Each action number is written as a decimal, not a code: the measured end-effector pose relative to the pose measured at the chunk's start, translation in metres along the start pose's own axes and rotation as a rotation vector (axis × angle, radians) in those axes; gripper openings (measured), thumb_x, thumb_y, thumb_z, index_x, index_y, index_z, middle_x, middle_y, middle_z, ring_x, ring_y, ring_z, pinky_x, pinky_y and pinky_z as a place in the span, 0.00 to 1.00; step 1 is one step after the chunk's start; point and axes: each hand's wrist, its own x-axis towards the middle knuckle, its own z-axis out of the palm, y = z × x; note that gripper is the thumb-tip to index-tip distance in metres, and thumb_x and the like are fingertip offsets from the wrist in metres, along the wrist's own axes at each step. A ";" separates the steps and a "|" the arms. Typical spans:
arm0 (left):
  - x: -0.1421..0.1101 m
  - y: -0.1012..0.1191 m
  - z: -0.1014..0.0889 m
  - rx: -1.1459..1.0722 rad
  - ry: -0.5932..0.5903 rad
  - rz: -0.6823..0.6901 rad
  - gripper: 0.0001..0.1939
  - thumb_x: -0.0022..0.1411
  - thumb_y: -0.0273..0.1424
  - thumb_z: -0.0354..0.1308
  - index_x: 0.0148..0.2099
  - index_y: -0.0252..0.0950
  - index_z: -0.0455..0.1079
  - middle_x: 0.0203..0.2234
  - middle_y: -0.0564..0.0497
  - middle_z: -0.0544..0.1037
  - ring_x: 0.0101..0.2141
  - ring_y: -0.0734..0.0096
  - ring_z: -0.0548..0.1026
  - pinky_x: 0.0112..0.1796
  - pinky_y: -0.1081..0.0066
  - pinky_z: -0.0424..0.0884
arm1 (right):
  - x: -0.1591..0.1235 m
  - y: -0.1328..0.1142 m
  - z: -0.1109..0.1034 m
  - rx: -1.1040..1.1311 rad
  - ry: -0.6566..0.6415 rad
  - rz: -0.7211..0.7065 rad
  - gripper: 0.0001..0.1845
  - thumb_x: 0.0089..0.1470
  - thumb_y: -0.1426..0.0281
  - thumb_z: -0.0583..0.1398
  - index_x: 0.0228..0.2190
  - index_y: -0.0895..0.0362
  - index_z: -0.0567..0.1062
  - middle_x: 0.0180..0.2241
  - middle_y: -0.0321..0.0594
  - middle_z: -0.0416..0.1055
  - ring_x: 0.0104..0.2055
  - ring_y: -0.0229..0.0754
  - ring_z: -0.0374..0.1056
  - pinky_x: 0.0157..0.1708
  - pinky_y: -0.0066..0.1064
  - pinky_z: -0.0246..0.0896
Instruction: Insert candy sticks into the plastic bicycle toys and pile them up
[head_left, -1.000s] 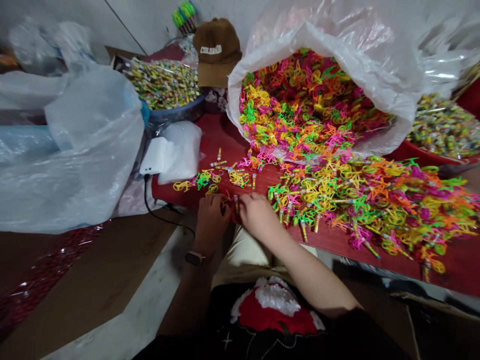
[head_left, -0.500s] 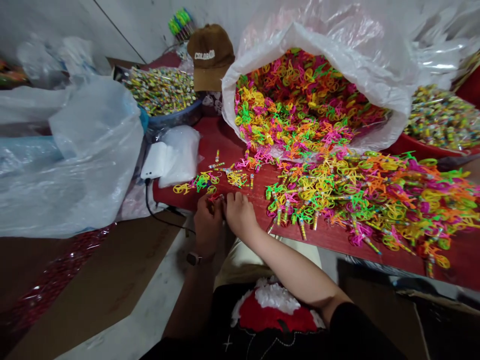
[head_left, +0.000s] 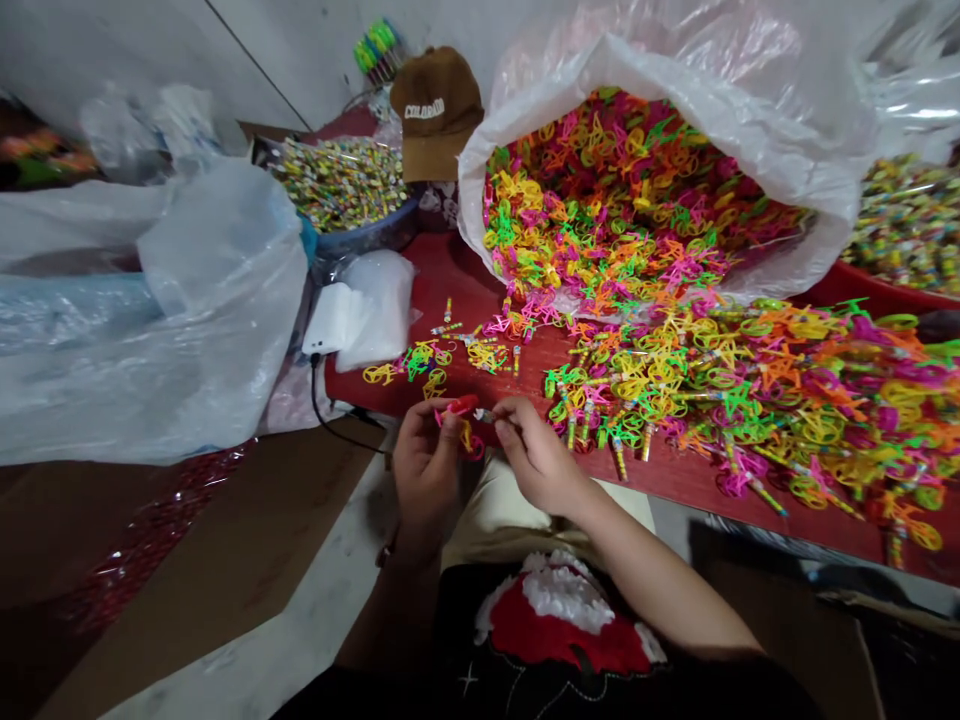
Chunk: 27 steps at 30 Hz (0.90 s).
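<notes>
Over the red table (head_left: 457,290), your left hand (head_left: 426,480) pinches a red piece (head_left: 463,404), your right hand (head_left: 536,462) a small stick (head_left: 486,415), with the sack (head_left: 480,200) of neon plastic shapes (head_left: 637,200) still heaped.

Left hand (head_left: 426,472), right hand (head_left: 538,462) pinch small pieces (head_left: 463,404)

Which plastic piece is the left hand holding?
The red plastic piece pinched in the left hand, unlike the bright heaps lying loose on the red tabletop.
</notes>
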 end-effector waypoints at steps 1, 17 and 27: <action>-0.007 0.006 0.005 -0.029 -0.035 -0.004 0.17 0.67 0.43 0.69 0.50 0.38 0.74 0.40 0.48 0.80 0.32 0.75 0.77 0.32 0.78 0.74 | -0.008 -0.005 -0.008 0.038 0.005 -0.025 0.10 0.75 0.65 0.50 0.50 0.54 0.67 0.43 0.43 0.75 0.43 0.44 0.72 0.43 0.35 0.66; -0.043 0.016 0.041 -0.060 -0.177 0.083 0.08 0.68 0.34 0.69 0.46 0.38 0.77 0.37 0.49 0.80 0.35 0.72 0.78 0.38 0.75 0.75 | -0.058 -0.009 -0.050 -0.147 0.176 -0.235 0.10 0.74 0.70 0.52 0.46 0.55 0.74 0.35 0.40 0.77 0.36 0.42 0.71 0.37 0.34 0.65; -0.041 0.015 0.045 0.033 -0.169 0.058 0.10 0.66 0.37 0.69 0.40 0.35 0.76 0.30 0.52 0.78 0.27 0.76 0.75 0.29 0.79 0.72 | -0.069 -0.008 -0.046 -0.517 0.117 -0.262 0.14 0.72 0.72 0.53 0.50 0.62 0.75 0.35 0.46 0.80 0.35 0.48 0.70 0.39 0.40 0.67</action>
